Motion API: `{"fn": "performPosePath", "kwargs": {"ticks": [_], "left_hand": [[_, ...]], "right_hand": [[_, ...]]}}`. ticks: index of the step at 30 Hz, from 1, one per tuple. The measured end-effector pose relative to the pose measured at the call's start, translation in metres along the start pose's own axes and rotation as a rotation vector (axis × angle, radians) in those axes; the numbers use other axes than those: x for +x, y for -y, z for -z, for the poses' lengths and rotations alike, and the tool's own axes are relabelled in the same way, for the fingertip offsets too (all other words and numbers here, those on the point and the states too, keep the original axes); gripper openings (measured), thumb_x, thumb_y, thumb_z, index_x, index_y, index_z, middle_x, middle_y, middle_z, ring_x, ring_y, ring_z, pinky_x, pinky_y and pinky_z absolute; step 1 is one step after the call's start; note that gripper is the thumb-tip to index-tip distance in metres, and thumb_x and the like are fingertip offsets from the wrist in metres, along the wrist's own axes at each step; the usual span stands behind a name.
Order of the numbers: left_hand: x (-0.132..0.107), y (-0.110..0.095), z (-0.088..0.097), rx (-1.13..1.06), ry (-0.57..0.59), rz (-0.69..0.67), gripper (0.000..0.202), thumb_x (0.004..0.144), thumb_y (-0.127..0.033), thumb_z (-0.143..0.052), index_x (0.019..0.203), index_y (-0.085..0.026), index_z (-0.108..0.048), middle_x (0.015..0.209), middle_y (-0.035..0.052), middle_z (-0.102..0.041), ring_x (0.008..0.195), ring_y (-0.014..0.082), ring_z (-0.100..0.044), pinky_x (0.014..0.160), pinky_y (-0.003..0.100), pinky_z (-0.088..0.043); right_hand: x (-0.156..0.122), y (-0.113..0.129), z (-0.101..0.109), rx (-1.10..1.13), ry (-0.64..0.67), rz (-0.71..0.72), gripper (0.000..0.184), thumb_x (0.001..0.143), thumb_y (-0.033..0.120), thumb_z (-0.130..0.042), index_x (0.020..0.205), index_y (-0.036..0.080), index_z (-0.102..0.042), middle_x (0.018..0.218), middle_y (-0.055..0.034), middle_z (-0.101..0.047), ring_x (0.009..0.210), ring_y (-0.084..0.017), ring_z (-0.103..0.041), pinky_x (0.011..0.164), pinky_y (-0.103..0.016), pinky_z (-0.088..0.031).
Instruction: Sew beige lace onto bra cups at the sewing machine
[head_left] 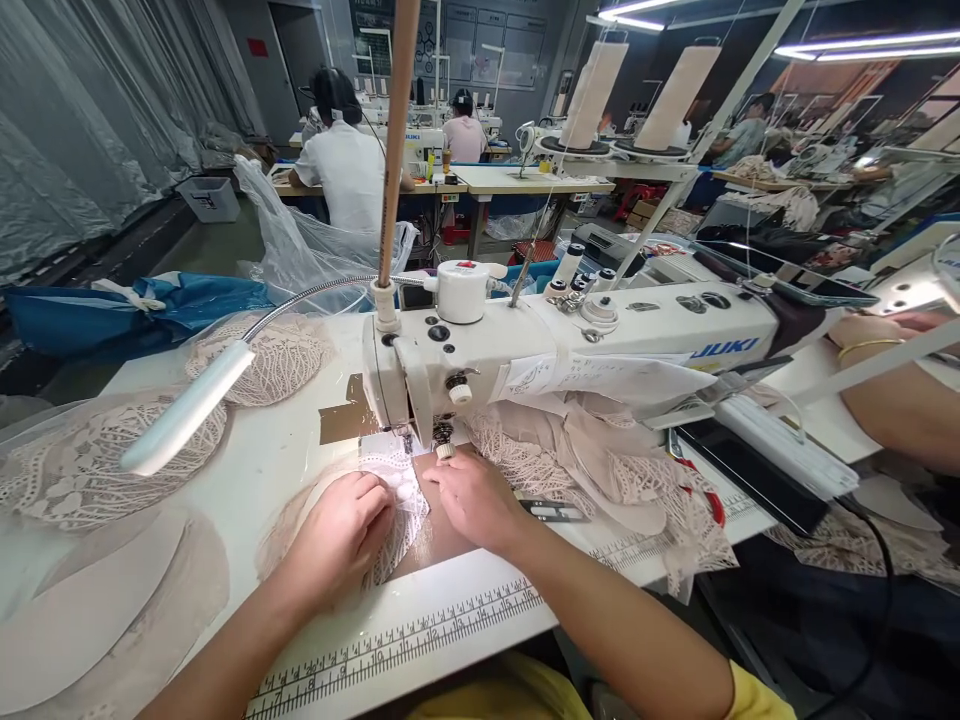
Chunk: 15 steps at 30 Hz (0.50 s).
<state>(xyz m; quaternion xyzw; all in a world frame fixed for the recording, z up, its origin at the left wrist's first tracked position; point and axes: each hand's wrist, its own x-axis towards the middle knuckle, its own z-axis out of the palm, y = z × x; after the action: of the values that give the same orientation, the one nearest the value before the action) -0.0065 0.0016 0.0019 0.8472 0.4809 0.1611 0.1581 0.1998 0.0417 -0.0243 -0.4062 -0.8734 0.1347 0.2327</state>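
Observation:
A pale lace bra cup (403,487) lies beneath the needle area of a white sewing machine (480,350), its upper edge close to the presser foot (409,442). My left hand (349,515) rests on its left part with curled fingers, closed on the lace. From the other side my right hand (472,500) reaches in, thumb and forefinger drawn together at the lace's right edge, just below the thread tension knob (445,451). The fingertips partly hide what they pinch. Brown backing (442,525) shows between the hands.
Beige lace cups (112,455) lie on the left, beside a lit lamp (187,410). More lace pieces (607,450) are heaped to the right, near small scissors (551,511) and a black phone-like slab (750,475). A printed ruler (405,635) runs along the table's front edge. Another person's arm (900,390) is at right.

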Motion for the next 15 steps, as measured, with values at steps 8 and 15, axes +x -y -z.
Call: {"fn": "performPosePath", "kwargs": {"ticks": [8, 15], "left_hand": [[-0.007, 0.008, 0.008, -0.191, 0.012, 0.058, 0.020, 0.094, -0.024, -0.037, 0.084, -0.018, -0.054, 0.079, 0.0046, -0.057, 0.075, 0.0189, -0.051, 0.068, 0.033, -0.044], [-0.010, 0.009, -0.001, -0.016, 0.018, -0.195, 0.022, 0.094, -0.017, -0.041, 0.106, -0.018, -0.060, 0.097, 0.0088, -0.060, 0.088, 0.0219, -0.051, 0.076, 0.037, -0.043]], "right_hand": [[-0.008, 0.008, 0.016, 0.047, 0.180, 0.077, 0.031, 0.082, 0.005, -0.049, 0.101, 0.020, -0.067, 0.088, -0.0023, -0.061, 0.078, -0.015, -0.052, 0.064, -0.025, -0.036], [-0.031, 0.023, 0.023, -0.164, 0.297, 0.150, 0.039, 0.068, 0.001, -0.051, 0.102, 0.017, -0.060, 0.091, -0.0045, -0.054, 0.076, -0.017, -0.040, 0.065, -0.029, -0.029]]}}
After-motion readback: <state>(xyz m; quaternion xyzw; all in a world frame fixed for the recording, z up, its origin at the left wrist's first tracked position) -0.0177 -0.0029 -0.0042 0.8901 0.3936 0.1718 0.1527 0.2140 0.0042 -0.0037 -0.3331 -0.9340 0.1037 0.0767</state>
